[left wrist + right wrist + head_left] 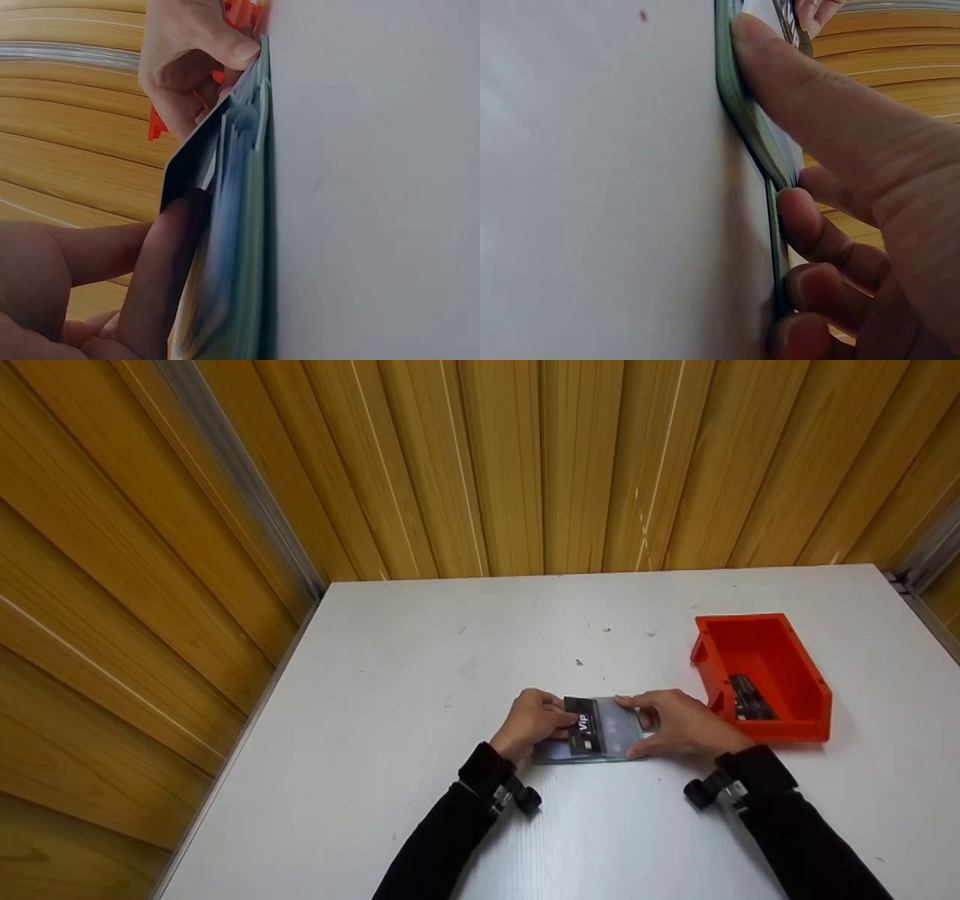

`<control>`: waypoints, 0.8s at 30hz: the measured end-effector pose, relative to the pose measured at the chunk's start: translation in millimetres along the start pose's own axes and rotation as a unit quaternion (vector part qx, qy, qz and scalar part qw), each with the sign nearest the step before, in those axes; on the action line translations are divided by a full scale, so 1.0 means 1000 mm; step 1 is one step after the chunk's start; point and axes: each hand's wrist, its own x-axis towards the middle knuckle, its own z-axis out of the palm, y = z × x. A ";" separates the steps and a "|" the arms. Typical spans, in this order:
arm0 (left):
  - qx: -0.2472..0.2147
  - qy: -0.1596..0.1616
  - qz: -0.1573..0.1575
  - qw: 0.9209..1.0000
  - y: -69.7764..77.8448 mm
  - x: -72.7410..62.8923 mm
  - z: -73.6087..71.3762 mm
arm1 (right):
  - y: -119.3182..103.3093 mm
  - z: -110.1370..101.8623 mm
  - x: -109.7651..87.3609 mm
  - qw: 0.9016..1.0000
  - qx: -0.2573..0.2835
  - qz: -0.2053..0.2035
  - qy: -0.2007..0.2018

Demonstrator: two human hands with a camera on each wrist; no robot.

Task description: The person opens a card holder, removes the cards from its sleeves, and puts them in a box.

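Observation:
A card holder (619, 729) with clear sleeves and a green edge lies open on the white table, in front of the person. My left hand (531, 721) pinches a black card (583, 726) marked "Vip" over the sleeves. In the left wrist view this card (196, 154) stands tilted away from the stacked sleeves (232, 217), with fingers beneath it. My right hand (682, 724) grips the holder's right side. Seen from the right wrist, the thumb (780, 67) presses the sleeve side while the other fingertips hold the green edge (739, 105).
Just right of my right hand stands a red bin (810, 682) with black cards (750, 699) inside. Yellow wood-look panels (495, 472) rise behind the table (390, 675) and along its left side. Both wrists wear black straps with small cameras.

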 end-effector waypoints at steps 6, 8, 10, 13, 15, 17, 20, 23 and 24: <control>-0.012 0.000 -0.008 1.000 -0.001 0.001 -0.006 | 0.000 0.001 -0.001 1.000 0.001 0.001 -0.003; -0.014 0.001 -0.012 1.000 0.000 0.002 -0.009 | 0.000 0.001 -0.002 1.000 0.001 0.001 -0.004; -0.012 0.002 -0.015 1.000 0.000 0.003 -0.011 | 0.000 0.001 -0.002 1.000 0.001 0.003 -0.005; -0.012 0.006 -0.017 1.000 0.002 0.003 -0.015 | 0.000 0.001 -0.002 1.000 0.001 0.004 -0.007; -0.016 0.008 -0.015 1.000 0.005 0.004 -0.017 | -0.001 0.001 -0.002 1.000 0.000 0.005 -0.007; -0.023 0.009 -0.011 1.000 0.009 0.004 -0.020 | -0.001 0.000 -0.001 1.000 0.000 0.006 -0.007; -0.028 0.004 -0.003 1.000 0.017 0.002 -0.025 | -0.002 0.000 -0.001 1.000 0.003 0.006 -0.007; -0.034 -0.001 0.006 0.999 0.025 0.000 -0.030 | -0.001 -0.001 -0.001 1.000 0.005 0.005 -0.009; -0.036 -0.003 0.011 0.999 0.028 -0.001 -0.032 | -0.001 -0.001 -0.001 1.000 0.006 0.005 -0.008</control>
